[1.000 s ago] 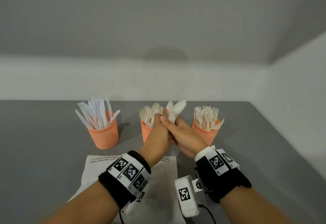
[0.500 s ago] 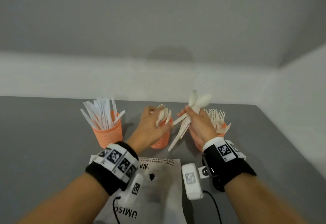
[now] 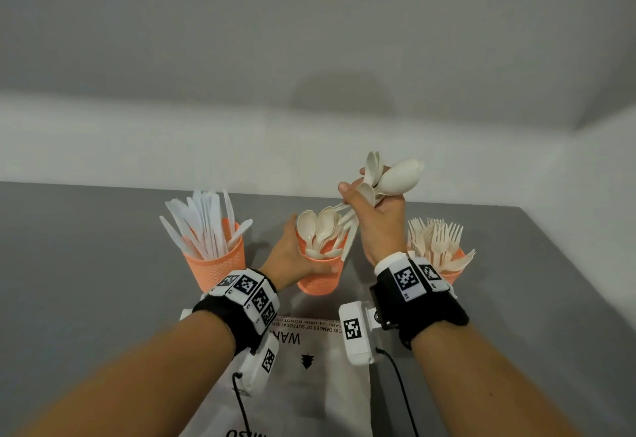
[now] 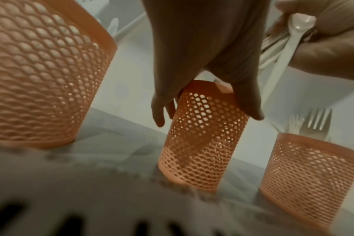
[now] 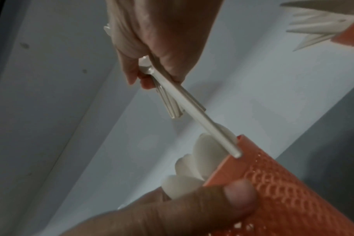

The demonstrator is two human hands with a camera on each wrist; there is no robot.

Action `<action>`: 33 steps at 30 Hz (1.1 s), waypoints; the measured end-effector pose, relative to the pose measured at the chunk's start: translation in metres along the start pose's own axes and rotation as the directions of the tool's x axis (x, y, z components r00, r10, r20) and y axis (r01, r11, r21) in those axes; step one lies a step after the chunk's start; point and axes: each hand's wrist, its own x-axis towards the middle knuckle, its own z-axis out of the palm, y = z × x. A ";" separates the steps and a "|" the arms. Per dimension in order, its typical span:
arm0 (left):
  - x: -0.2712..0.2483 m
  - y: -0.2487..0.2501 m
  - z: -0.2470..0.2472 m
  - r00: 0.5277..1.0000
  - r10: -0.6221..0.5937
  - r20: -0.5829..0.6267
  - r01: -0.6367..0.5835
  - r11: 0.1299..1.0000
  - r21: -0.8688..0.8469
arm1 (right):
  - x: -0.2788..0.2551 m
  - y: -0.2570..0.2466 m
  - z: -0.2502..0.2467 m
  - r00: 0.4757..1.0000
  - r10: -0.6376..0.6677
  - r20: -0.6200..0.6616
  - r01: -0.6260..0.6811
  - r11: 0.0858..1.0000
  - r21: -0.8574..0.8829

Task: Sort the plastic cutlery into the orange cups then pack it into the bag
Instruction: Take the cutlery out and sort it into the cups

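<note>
Three orange mesh cups stand in a row on the grey table. The left cup (image 3: pixel 216 264) holds white knives, the middle cup (image 3: pixel 320 282) holds spoons (image 3: pixel 318 230), the right cup (image 3: pixel 449 273) holds forks (image 3: pixel 435 240). My left hand (image 3: pixel 292 257) grips the middle cup (image 4: pixel 200 138) round its side. My right hand (image 3: pixel 375 216) holds a bunch of spoons (image 3: pixel 395 178) raised above and just right of that cup, bowls up, handles (image 5: pixel 192 102) slanting down towards its rim. The white plastic bag (image 3: pixel 309 368) lies flat in front of the cups.
A pale wall rises right behind the table's far edge. The table's right edge (image 3: pixel 585 282) runs diagonally past the fork cup. Bare grey tabletop (image 3: pixel 86 264) stretches to the left of the knife cup.
My right hand has lifted the bunch of spoons higher and away from the middle cup. My left hand has moved from the cup's top down round its side.
</note>
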 end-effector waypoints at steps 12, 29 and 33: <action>-0.001 -0.001 0.005 1.000 0.026 -0.017 -0.026 1.000 -0.002 | 0.008 0.011 0.010 1.000 0.018 0.010 -0.019 1.000 0.023; -0.001 -0.003 0.004 0.999 0.032 -0.024 -0.032 0.999 0.013 | 0.005 0.033 -0.010 0.862 0.339 0.377 -0.252 0.931 -0.263; 0.000 -0.002 0.004 0.999 0.044 -0.019 -0.044 0.999 0.018 | 0.008 0.026 -0.013 0.977 0.050 0.207 -0.030 0.995 -0.096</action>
